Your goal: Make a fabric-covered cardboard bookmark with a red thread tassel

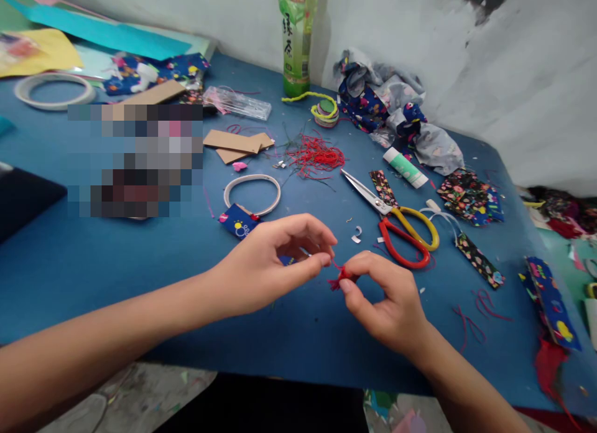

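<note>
Thumb and forefinger of my right hand pinch a small red thread tassel, its frayed purplish-red end pointing left. Just left of it, my left hand is closed in a pinch on a thin red thread that runs across to the tassel. Behind my left hand lie a blue patterned fabric piece and a white ring. Beyond both hands is a loose heap of red thread. Scissors with one red and one yellow handle lie beyond my right hand, blades pointing to the far left.
A green tea bottle stands against the wall. Crumpled fabric, a glue stick and patterned fabric pieces lie at the right. Cardboard strips and a tape roll are at the left. The table's front edge runs below my hands.
</note>
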`<state>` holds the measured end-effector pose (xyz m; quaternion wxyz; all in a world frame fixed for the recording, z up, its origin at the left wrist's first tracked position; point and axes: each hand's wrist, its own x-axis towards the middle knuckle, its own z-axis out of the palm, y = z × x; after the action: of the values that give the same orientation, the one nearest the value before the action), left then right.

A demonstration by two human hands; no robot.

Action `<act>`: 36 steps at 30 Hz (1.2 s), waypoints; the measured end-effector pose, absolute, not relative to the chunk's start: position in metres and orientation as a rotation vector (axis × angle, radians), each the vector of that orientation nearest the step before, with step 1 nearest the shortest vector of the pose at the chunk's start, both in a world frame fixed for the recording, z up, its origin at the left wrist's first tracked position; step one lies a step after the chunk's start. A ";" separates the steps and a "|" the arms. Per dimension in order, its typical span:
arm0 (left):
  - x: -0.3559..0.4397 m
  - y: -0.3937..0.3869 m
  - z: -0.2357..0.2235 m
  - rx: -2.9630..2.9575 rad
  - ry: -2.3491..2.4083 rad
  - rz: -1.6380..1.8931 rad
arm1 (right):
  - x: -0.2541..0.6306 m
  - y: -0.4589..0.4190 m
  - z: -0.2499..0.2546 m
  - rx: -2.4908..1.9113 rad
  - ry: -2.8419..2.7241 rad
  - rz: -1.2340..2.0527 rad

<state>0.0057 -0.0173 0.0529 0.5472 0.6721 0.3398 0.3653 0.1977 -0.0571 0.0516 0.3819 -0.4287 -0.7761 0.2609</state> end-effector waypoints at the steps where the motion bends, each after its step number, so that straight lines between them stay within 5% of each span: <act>1: 0.006 -0.018 0.052 1.726 0.824 0.913 | 0.198 -0.057 0.051 -1.090 -1.998 0.606; 6: 0.005 -0.019 0.050 2.190 0.753 0.967 | 0.198 -0.058 0.049 -1.055 -2.130 0.274; 18: 0.005 -0.018 0.050 2.022 0.669 0.800 | 0.198 -0.064 0.051 -1.053 -2.330 -0.232; 36: 0.007 -0.018 0.053 1.856 0.746 0.758 | 0.194 -0.063 0.050 -1.139 -2.045 0.309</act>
<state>0.0074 -0.0181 0.0527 0.4807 0.7609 0.3057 0.3106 0.1940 -0.0635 0.0496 0.3804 -0.4460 -0.8011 0.1211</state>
